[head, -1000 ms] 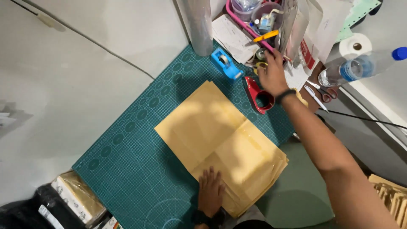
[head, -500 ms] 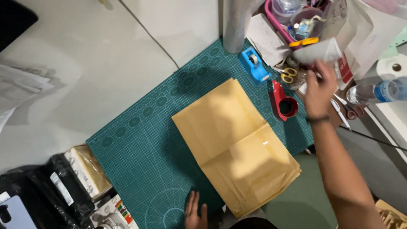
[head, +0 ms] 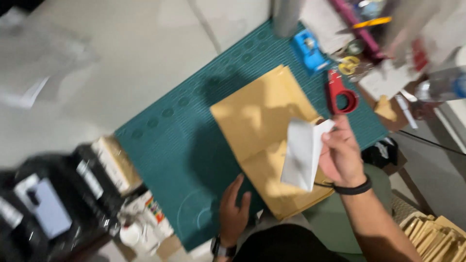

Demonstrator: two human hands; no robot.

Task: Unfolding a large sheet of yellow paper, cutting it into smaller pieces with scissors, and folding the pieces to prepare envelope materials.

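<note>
Head camera looks down on a pale bench (head: 145,43) with a big green cutting mat (head: 184,145) on it. The picture is blurry, so small things are hard to make out.

On the mat lies a large brown envelope (head: 257,116), flat, running from the middle of the mat down toward 5 o'clock. The left hand (head: 234,213) rests at 6 o'clock, palm down on the mat, its fingers touching the bottom edge of the envelope. Its grip is spread flat and closes on nothing.

The right hand (head: 342,155) is at 3 o'clock from the envelope's middle. Its grip is pinched together on a white folded paper (head: 303,153), which hangs over the lower half of the envelope and is lifted off it.

At 1 o'clock, on the mat's far edge, sit a red tape holder (head: 340,92) and, beyond it, a blue tape holder (head: 308,48). Just beside them are scissors with yellow handles (head: 349,65). At 2 o'clock lies a clear bottle (head: 444,85). At 8 o'clock, off the mat, are small boxes (head: 114,162) and dark things I cannot make out.

To do this well, I think the left hand should press the envelope so it does not slide. The right hand should keep the paper's fold tight and its edges lined up with the envelope. A loose pinch may let the paper flop open.
</note>
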